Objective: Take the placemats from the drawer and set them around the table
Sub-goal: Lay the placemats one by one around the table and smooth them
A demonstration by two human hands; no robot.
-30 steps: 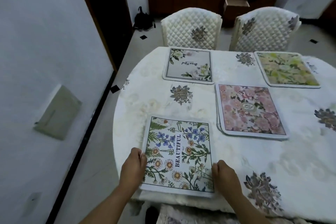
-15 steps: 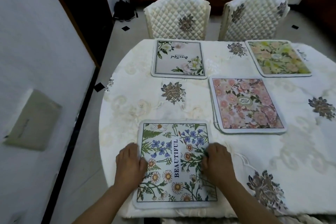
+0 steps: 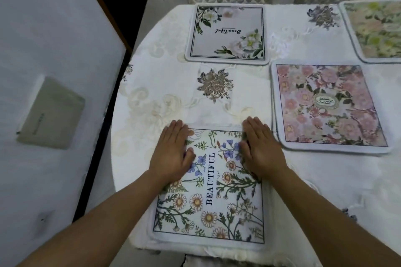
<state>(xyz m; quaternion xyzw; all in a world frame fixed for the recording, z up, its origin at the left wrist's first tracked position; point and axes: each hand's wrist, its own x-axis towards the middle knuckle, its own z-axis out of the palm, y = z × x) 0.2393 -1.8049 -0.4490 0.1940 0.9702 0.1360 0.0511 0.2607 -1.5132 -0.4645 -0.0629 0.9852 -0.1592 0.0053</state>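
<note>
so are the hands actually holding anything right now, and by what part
Nothing is gripped. The left hand and right hand lie flat, palms down, on the far half of the BEAUTIFUL placemat, pressing it onto the table.

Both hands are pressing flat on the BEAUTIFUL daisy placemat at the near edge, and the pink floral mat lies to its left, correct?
Not quite. The pink floral mat lies to the right of the daisy placemat, as the head view shows. Left hand and right hand do press flat on it.
</note>
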